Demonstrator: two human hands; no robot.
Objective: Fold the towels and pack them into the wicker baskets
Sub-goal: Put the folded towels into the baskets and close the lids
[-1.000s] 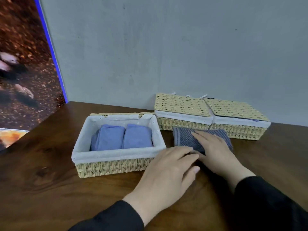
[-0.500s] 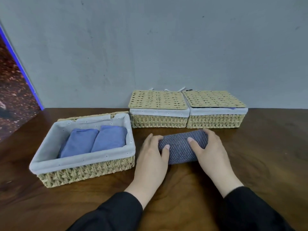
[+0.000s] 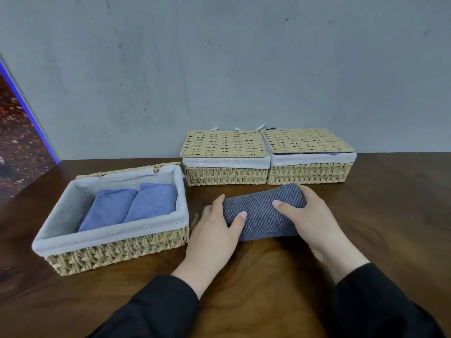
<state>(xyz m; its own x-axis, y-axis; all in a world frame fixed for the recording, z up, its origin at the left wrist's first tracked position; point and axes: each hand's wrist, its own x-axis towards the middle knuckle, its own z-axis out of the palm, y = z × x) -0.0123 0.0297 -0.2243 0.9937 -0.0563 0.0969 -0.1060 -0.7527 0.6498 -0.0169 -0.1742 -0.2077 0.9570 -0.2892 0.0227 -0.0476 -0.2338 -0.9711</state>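
While two folded light-blue towels [image 3: 129,208] already lay side by side in the open, cloth-lined wicker basket [image 3: 117,252] at the frame's lower left, a rolled dark-blue striped towel [image 3: 263,213] sat on the brown wooden table [image 3: 390,228] at centre, not yet packed. The left hand [image 3: 214,230] and right hand [image 3: 310,215] curled their fingers round its two ends. Two lidded wicker baskets [image 3: 224,154] stood behind by the wall, apparently finished, so this roll looked like the last piece.
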